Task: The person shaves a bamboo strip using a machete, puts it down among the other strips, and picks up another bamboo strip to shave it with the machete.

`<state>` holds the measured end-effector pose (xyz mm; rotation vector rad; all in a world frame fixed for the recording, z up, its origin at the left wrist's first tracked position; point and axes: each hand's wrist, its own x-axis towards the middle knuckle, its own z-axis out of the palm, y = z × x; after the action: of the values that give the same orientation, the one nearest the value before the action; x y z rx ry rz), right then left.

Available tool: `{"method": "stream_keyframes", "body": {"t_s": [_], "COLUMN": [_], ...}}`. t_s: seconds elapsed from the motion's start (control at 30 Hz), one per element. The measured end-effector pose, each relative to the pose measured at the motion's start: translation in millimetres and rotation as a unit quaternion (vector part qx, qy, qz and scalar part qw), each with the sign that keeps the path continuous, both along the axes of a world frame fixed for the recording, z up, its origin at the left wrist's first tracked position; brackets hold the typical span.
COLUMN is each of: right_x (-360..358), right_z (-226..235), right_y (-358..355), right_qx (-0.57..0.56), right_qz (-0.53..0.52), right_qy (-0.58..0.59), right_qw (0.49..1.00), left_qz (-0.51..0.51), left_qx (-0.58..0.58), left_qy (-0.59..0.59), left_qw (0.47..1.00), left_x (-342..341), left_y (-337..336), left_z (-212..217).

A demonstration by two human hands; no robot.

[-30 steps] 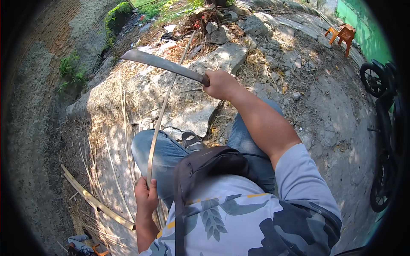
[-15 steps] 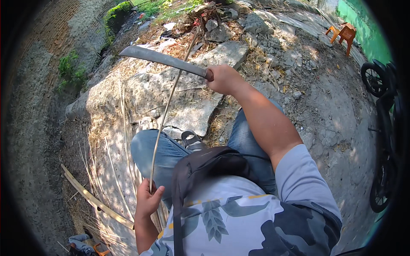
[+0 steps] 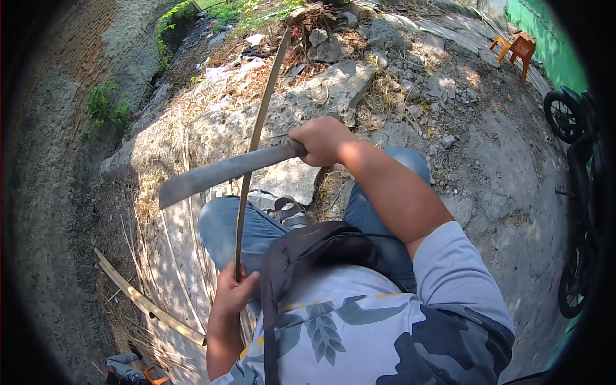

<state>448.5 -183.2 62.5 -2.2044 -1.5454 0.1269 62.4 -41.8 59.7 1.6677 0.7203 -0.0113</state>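
Observation:
My right hand (image 3: 321, 140) grips the handle of a machete (image 3: 215, 176). Its broad grey blade points left and slightly down, crossing a long bamboo strip (image 3: 260, 119) about midway; whether they touch I cannot tell. Low beside my left thigh, my left hand (image 3: 234, 292) closes round the strip's near end, thumb lying along it. From there the strip rises away from me, its wider face showing, and its far tip reaches toward the rubble. My bent knees in jeans (image 3: 231, 224) flank a sandal (image 3: 292, 212) on one foot.
Thin bamboo strips (image 3: 186, 212) and a thicker split bamboo piece (image 3: 144, 301) lie to my left. Ahead is a broken concrete slab (image 3: 212, 138) with rubble. A brick wall (image 3: 64, 70), an orange chair (image 3: 515, 51) and a motorbike (image 3: 577, 167) stand farther out. Another person's leg (image 3: 122, 362) shows lower left.
My right hand has come nearer and a little left, bringing the machete down along the strip. The strip has turned from its thin edge to its wider face; my left hand has shifted slightly.

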Motion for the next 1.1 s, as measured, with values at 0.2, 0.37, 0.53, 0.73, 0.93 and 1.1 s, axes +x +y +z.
{"method": "stream_keyframes", "body": {"t_s": [0.2,0.37,0.53,0.73,0.93,1.1], "right_x": [32,-24,-21,41,3,-30], "right_z": [-15,1,-3,-10,-10,4], "right_y": [-4,9,11,-14,0,15], "right_qx": [0.083,0.017,0.014,0.079,0.080,-0.047], "right_qz": [-0.115,0.013,0.099,-0.102,-0.080,0.108], "right_qy": [0.070,0.004,-0.105,0.054,0.067,-0.093], "right_qw": [0.987,1.000,0.989,0.990,0.991,0.989], "left_qz": [-0.005,0.022,-0.026,0.003,0.021,-0.003], "left_qx": [0.036,0.015,0.115,0.073,0.087,0.167], "left_qy": [-0.001,-0.033,-0.023,0.034,0.033,0.041], "left_qw": [0.999,0.999,0.993,0.997,0.995,0.985], "left_x": [-8,13,5,-21,-7,-4], "left_y": [9,9,17,15,12,18], "left_z": [-8,-6,-17,0,-6,-15]}}
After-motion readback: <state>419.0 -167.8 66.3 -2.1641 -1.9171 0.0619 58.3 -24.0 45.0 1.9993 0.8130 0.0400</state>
